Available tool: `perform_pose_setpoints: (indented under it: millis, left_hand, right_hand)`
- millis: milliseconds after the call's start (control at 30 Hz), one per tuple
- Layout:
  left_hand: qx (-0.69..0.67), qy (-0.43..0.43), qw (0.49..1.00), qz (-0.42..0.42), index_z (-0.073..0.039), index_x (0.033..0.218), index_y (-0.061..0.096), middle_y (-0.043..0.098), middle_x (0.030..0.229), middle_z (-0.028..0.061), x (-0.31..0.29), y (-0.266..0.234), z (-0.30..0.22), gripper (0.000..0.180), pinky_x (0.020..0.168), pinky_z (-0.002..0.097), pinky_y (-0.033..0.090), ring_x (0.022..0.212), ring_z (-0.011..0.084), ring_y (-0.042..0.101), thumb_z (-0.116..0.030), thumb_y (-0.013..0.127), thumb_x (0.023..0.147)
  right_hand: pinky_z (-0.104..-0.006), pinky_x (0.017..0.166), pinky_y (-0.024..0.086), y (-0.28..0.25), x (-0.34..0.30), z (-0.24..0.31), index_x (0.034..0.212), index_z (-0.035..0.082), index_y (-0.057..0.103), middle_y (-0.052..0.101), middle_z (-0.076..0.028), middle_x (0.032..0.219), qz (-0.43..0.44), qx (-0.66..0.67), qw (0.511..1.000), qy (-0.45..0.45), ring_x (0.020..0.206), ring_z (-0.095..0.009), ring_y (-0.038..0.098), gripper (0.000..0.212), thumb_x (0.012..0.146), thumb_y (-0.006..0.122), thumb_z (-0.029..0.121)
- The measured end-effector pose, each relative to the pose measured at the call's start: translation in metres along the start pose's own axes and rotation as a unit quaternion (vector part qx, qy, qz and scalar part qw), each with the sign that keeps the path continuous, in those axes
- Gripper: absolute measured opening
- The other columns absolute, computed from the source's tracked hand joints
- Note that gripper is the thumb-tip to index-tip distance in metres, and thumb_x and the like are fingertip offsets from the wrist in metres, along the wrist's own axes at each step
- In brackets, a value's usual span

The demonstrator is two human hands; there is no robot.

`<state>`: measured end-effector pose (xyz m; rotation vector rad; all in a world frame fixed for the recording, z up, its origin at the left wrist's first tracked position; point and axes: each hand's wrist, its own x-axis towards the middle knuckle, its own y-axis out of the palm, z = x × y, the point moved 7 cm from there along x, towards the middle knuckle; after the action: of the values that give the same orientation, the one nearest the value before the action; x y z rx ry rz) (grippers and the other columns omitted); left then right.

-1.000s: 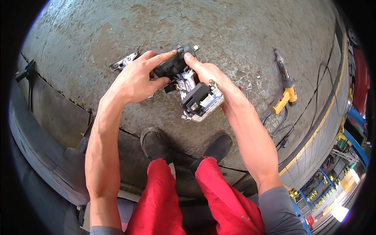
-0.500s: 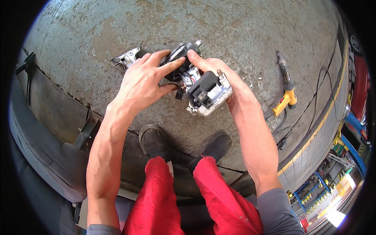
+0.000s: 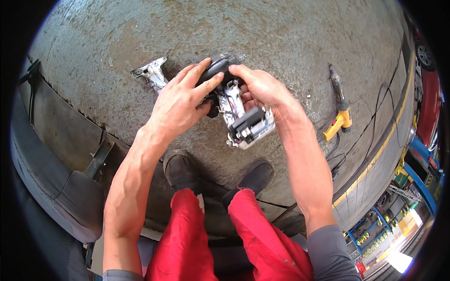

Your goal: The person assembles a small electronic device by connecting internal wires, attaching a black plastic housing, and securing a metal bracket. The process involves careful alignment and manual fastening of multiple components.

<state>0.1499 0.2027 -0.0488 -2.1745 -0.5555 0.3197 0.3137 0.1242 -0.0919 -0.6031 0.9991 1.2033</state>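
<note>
Between my hands is a mechanical assembly of pale metal and black plastic with thin wires along its middle. My left hand grips its dark upper housing, fingers over the top and thumb low on the near side. From the other side my right hand holds it, thumb on the housing and fingers curled beneath, partly hidden. The end nearest my feet carries a black block in a metal frame. Past my left hand shows a silver bracket; whether it joins the assembly I cannot tell.
A yellow heat gun lies on the rough concrete floor at the right, its black cord trailing along the floor. My shoes are below the assembly. A dark padded seat edge runs along the left.
The assembly has turned in my hands: its block end has tilted and dropped slightly nearer my feet, baring more of the wired middle. My right fingers now show beneath it.
</note>
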Motion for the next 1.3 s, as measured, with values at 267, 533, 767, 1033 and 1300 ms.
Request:
perform_pose_setpoints:
  millis: [267, 533, 767, 1033, 1300]
  left_hand:
    - [0.068, 0.074, 0.995, -0.020, -0.019, 0.140, 0.070, 0.053, 0.158, 0.0099, -0.006, 0.008, -0.020, 0.066, 0.116, 0.0465, 0.049, 0.142, 0.0353, 0.052, -0.003, 0.079, 0.077]
    - [-0.024, -0.060, 0.993, -0.094, -0.011, 0.157, 0.051, 0.054, 0.153, 0.0148, -0.025, -0.003, -0.021, 0.083, 0.120, 0.0447, 0.044, 0.142, 0.0381, 0.052, -0.001, 0.081, 0.080]
    - [-0.365, -0.400, 0.828, -0.147, 0.005, 0.151, 0.047, 0.069, 0.131, 0.0167, -0.069, 0.044, 0.011, 0.070, 0.101, 0.0347, 0.055, 0.115, 0.0215, 0.068, -0.030, 0.078, 0.099]
    - [-0.385, -0.442, 0.808, -0.049, -0.002, 0.137, 0.062, 0.069, 0.105, 0.0020, -0.040, 0.050, 0.004, 0.058, 0.064, 0.0253, 0.049, 0.082, 0.0090, 0.063, -0.041, 0.080, 0.098]
    - [-0.534, -0.480, 0.691, -0.084, -0.009, 0.115, 0.068, 0.063, 0.085, -0.0063, -0.038, 0.063, 0.014, 0.029, 0.047, 0.0201, 0.032, 0.062, 0.0034, 0.053, -0.019, 0.085, 0.093]
  right_hand:
    - [-0.0350, 0.074, 0.060, -0.001, -0.003, -0.055, 0.115, 0.005, 0.068, 0.068, -0.004, 0.091, 0.042, 0.126, 0.991, -0.031, 0.079, -0.015, 0.068, 0.039, 0.109, 0.060, 0.042]
    - [-0.0336, 0.074, 0.058, 0.005, -0.003, -0.073, 0.111, 0.001, 0.072, 0.073, -0.004, 0.096, 0.010, 0.174, 0.981, -0.090, 0.079, -0.011, 0.066, 0.042, 0.111, 0.057, 0.040]
    - [-0.0351, 0.077, 0.060, 0.014, 0.003, -0.076, 0.118, 0.002, 0.070, 0.074, -0.007, 0.101, 0.030, 0.193, 0.972, -0.130, 0.081, -0.015, 0.071, 0.044, 0.110, 0.059, 0.044]
    - [-0.0333, 0.074, 0.057, 0.008, 0.002, -0.077, 0.114, 0.005, 0.072, 0.074, -0.004, 0.098, 0.030, 0.178, 0.975, -0.126, 0.082, -0.015, 0.070, 0.043, 0.109, 0.059, 0.046]
    - [-0.0371, 0.076, 0.061, 0.010, 0.007, -0.077, 0.115, 0.000, 0.073, 0.076, -0.008, 0.104, 0.052, 0.205, 0.969, -0.125, 0.087, -0.018, 0.072, 0.044, 0.108, 0.061, 0.041]
